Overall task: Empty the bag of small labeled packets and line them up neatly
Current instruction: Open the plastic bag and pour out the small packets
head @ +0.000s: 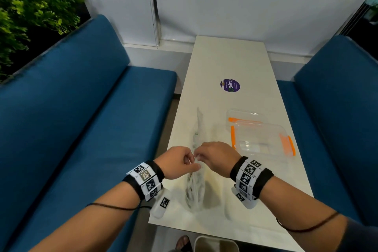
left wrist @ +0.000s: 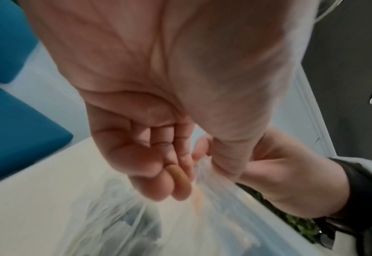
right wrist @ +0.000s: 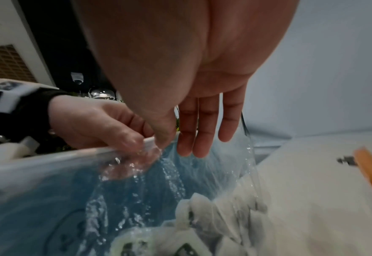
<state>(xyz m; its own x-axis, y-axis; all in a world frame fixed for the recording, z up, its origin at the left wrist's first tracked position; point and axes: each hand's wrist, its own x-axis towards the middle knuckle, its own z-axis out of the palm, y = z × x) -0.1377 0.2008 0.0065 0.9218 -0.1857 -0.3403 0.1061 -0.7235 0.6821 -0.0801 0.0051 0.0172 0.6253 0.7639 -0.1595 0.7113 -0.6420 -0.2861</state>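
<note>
While both hands pinch the top edge of the clear zip bag [head: 195, 182], held upright over the table's [head: 229, 59] near end, step is opening. Left hand [head: 178, 161] and right hand [head: 216, 157] need to pull apart; packets [right wrist: 204, 214] are inside still.

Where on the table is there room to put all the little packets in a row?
The table is bare from the purple sticker back to the wall, and there is another bare strip at the near edge, right of the bag. It is crowded in the middle: both hands pinch the bag's top there, and the clear box with orange clips sits just beside them.
</note>
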